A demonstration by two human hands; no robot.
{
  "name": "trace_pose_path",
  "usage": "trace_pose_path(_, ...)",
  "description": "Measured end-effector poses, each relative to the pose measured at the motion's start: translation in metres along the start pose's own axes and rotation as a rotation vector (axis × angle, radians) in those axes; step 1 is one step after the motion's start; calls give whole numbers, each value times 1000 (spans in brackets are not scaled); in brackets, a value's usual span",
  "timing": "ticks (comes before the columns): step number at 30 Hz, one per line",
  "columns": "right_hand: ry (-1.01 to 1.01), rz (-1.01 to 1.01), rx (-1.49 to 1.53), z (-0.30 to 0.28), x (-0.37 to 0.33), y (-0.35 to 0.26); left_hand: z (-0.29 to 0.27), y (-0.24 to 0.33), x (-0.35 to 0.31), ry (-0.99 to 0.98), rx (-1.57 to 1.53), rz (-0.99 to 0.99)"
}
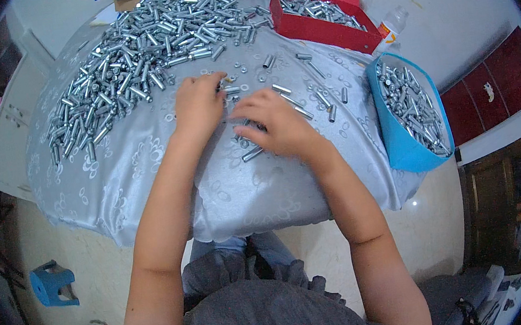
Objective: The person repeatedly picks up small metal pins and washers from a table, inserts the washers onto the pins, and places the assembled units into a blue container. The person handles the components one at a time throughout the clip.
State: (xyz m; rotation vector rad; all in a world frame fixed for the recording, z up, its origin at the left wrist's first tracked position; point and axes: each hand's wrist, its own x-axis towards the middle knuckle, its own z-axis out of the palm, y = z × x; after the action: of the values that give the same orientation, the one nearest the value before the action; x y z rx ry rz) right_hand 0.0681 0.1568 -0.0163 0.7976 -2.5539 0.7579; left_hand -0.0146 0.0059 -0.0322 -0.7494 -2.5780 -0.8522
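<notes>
My left hand (199, 108) rests over the middle of the table, its fingers curled to the right. A metal tube (232, 90) lies against its fingertips; whatever is inside the curl is hidden. To its right, my right hand (276, 126) hovers low over loose parts, fingers apart and slightly blurred. Around it lie silvery metal sleeves (281, 88), small nuts (243, 69) and a bolt-like piece (252, 154) close to the thumb. Beyond my left hand spreads a big heap of silvery expansion bolts (135, 55).
At the back right an open red box (326, 32) holds similar metal parts. A blue fabric bin (416, 159), also full of them, stands at the right edge beside a clear bottle (393, 25). Silvery patterned cloth (239, 196) covers the table. A blue stool (54, 284) stands on the floor.
</notes>
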Motion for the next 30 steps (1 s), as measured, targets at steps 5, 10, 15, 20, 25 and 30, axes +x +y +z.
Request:
trace_pose_path(5, -76, -13, 4, 0, -1, -8, 5, -2, -1, -17, 79, 80)
trace_pose_path(10, -133, 87, -95, -16, -4, -4, 4, -4, -3, -46, 99, 93)
trace_pose_path(15, -126, 18, -60, -5, -6, 2, 7, 2, 0, 80, 2, 45)
trace_pose_path(20, -141, 60, -83, -7, -2, -3, 13, -1, 8, 102, -645, -95)
trace_pose_path(25, 266, 230, 347, -20, -1, 1, -9, 17, 7, -287, -1084, -395)
trace_pose_path(30, 616, 358, 897, -33, 2, 5, 0, 30, -3, -364, -1016, -203)
